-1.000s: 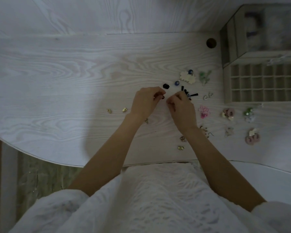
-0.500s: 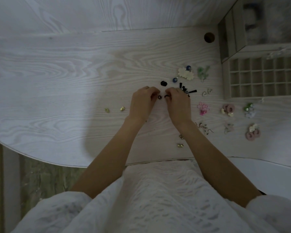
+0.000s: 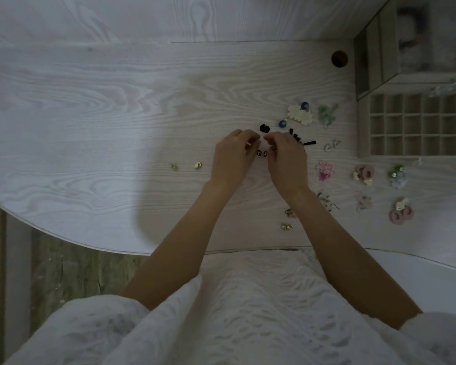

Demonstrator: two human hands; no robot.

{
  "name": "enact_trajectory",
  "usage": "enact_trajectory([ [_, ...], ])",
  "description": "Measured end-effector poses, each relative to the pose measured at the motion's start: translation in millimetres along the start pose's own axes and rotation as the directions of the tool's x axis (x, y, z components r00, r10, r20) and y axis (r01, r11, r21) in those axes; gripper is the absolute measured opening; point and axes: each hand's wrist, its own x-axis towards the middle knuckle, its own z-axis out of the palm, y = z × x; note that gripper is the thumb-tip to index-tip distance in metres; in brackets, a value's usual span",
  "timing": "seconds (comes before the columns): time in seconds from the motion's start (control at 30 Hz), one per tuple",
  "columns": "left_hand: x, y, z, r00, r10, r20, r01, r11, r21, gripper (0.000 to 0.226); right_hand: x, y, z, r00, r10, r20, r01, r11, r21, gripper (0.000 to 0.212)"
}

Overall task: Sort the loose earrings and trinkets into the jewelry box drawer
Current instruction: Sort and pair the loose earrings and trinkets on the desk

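Observation:
My left hand (image 3: 232, 159) and my right hand (image 3: 287, 159) are side by side at the middle of the table, fingers curled, fingertips almost meeting. Two small dark stud earrings (image 3: 262, 153) show in the gap between them, one at each thumb tip, pinched by each hand. The jewelry box (image 3: 379, 61) stands at the far right, and its open drawer (image 3: 363, 127), a grid of small empty compartments, is pulled out toward me. Loose pieces lie around: a black trinket (image 3: 264, 128), a cream flower (image 3: 300, 115), black bar earrings (image 3: 308, 143) partly hidden by my right hand, and a pink flower (image 3: 324, 169).
Two gold studs (image 3: 186, 165) lie left of my hands, and more gold pieces (image 3: 287, 219) lie by my right forearm. Pink hoops (image 3: 363, 173), green-white earrings (image 3: 396, 176) and pink rounds (image 3: 400, 213) sit in front of the drawer. A cable hole (image 3: 339, 58) is beside the box. The table's curved edge (image 3: 90, 241) runs near me.
The hands stayed together at the same spot. The single dark bit pinched between them has become two separate dark studs, one by each thumb.

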Motion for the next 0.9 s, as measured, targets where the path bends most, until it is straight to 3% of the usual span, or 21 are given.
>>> enact_trajectory([
  [0.13,-24.0,-8.6,-41.0,0.991,0.122,-0.053,-0.122,0.993,0.011,0.017,-10.7,-1.3,-10.7,0.989,-0.146,-0.014,0.146,0.989,-0.011,0.023],
  [0.2,-41.0,-29.0,-58.0,0.989,0.121,-0.086,-0.114,0.990,0.085,0.017,-20.4,-1.5,-11.5,0.981,-0.196,0.015,0.196,0.981,-0.009,0.020],
  [0.33,-68.6,-74.5,-77.6,0.981,-0.026,-0.191,0.070,0.972,0.226,0.025,-35.3,-8.4,-1.6,0.964,-0.240,0.112,0.245,0.969,-0.026,0.018],
  [0.5,-76.6,-99.3,-84.9,0.929,-0.321,-0.185,0.340,0.937,0.083,0.037,-26.5,-44.2,23.3,0.906,-0.350,0.239,0.356,0.934,0.019,0.017],
  [0.6,-71.2,-98.0,-85.3,0.918,-0.355,-0.176,0.369,0.928,0.058,0.028,-12.3,-71.4,44.4,0.867,-0.396,0.302,0.406,0.914,0.031,0.018],
  [0.73,-65.7,-93.1,-85.6,0.922,-0.345,-0.174,0.356,0.934,0.036,0.019,2.9,-88.6,62.1,0.857,-0.315,0.407,0.366,0.929,-0.052,0.016],
  [0.9,-62.3,-95.0,-85.1,0.925,-0.340,-0.172,0.349,0.937,0.021,0.008,6.8,-89.0,62.7,0.860,-0.309,0.407,0.380,0.919,-0.105,0.011],
])
